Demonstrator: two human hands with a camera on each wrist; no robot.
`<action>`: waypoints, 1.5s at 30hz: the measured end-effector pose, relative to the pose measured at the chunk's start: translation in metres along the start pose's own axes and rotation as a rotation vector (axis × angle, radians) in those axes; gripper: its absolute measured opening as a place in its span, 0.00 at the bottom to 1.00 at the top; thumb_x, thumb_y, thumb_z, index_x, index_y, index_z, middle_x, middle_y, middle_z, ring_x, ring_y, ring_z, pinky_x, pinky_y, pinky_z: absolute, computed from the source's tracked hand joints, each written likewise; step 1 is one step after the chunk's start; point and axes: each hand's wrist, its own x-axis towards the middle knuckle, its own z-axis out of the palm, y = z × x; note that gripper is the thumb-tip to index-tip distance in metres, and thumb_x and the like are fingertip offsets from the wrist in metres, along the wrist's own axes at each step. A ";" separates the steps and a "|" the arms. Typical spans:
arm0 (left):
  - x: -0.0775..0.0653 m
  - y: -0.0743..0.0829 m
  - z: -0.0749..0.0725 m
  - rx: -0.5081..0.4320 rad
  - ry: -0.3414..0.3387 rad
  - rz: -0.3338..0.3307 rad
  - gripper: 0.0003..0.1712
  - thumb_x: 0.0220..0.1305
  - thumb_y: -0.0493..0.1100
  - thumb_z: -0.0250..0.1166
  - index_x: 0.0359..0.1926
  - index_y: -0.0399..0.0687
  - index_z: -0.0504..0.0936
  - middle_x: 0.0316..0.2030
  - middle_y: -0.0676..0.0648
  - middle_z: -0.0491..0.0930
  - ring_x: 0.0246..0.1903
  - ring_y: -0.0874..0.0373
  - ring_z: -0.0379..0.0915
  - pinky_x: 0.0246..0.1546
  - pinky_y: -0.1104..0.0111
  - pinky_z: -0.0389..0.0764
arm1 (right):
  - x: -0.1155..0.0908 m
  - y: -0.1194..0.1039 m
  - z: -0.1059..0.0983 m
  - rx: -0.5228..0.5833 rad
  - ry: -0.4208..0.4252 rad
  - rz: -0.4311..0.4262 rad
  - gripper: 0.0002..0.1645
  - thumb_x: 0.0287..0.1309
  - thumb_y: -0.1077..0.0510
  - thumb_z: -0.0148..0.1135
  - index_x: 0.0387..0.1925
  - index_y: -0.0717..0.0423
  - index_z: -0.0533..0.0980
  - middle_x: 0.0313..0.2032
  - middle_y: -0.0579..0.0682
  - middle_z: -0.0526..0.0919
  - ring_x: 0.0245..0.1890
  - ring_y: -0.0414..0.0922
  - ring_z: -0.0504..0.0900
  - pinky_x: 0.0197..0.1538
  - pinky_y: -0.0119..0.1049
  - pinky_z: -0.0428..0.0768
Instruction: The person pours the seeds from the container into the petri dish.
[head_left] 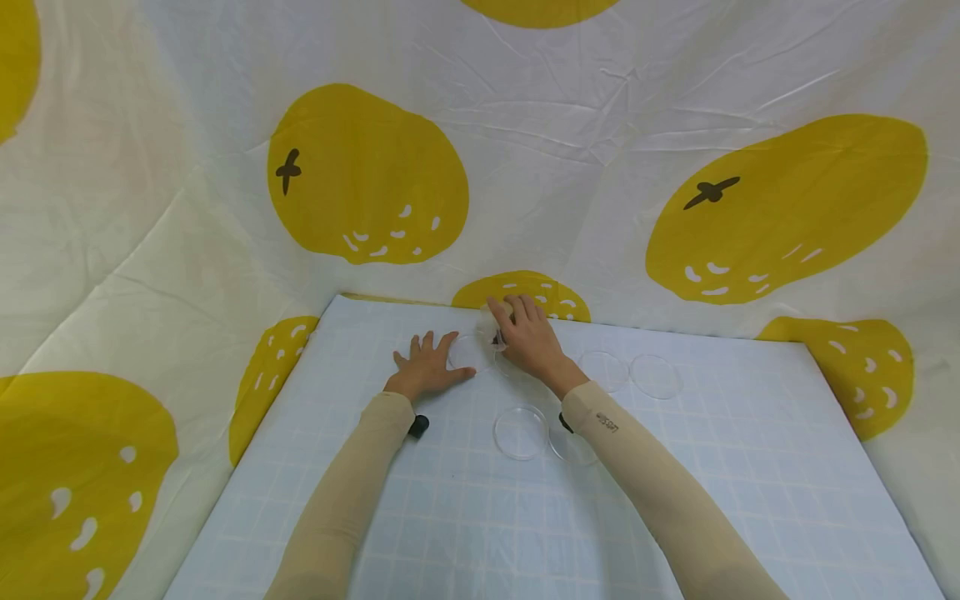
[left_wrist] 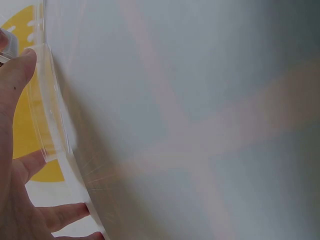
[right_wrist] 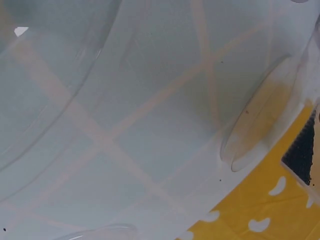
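Observation:
In the head view my left hand (head_left: pixel 429 369) rests on the table at the back, its thumb and index finger on either side of a clear petri dish (head_left: pixel 471 353). The left wrist view shows that thumb on the rim of the petri dish (left_wrist: pixel 46 105) and a finger at its far end. My right hand (head_left: pixel 527 340) is just right of this dish and grips a small clear container (head_left: pixel 491 321) with dark contents, tilted over the dish's right side. Dark, grainy-looking contents (right_wrist: pixel 301 152) show at the right edge of the right wrist view; their kind I cannot tell.
Two clear dishes (head_left: pixel 656 377) lie right of my right hand, with another dish (head_left: pixel 510 365) partly under it. Nearer me are two more, a dish (head_left: pixel 521 433) and a dish (head_left: pixel 573 447) partly behind my right forearm. A patterned cloth (head_left: pixel 555 208) hangs behind the table (head_left: pixel 420 517).

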 end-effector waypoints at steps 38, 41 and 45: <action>-0.002 0.000 0.001 -0.002 0.012 -0.003 0.55 0.57 0.80 0.58 0.78 0.63 0.53 0.75 0.32 0.48 0.73 0.27 0.37 0.59 0.24 0.40 | 0.001 -0.003 0.003 -0.049 0.027 -0.023 0.56 0.47 0.54 0.81 0.73 0.53 0.60 0.64 0.66 0.66 0.65 0.64 0.64 0.63 0.56 0.68; -0.002 0.000 0.001 0.000 0.012 -0.001 0.55 0.57 0.80 0.57 0.78 0.63 0.53 0.75 0.32 0.48 0.73 0.27 0.37 0.59 0.24 0.40 | 0.001 -0.004 0.003 -0.050 0.024 -0.020 0.56 0.46 0.54 0.82 0.73 0.53 0.60 0.64 0.66 0.66 0.64 0.64 0.64 0.63 0.56 0.68; -0.002 0.000 0.000 -0.004 0.014 0.001 0.55 0.57 0.79 0.58 0.78 0.62 0.53 0.75 0.32 0.48 0.73 0.27 0.37 0.59 0.24 0.40 | 0.001 -0.005 0.002 -0.053 0.011 -0.013 0.56 0.47 0.54 0.81 0.74 0.53 0.59 0.64 0.66 0.66 0.64 0.64 0.64 0.63 0.56 0.68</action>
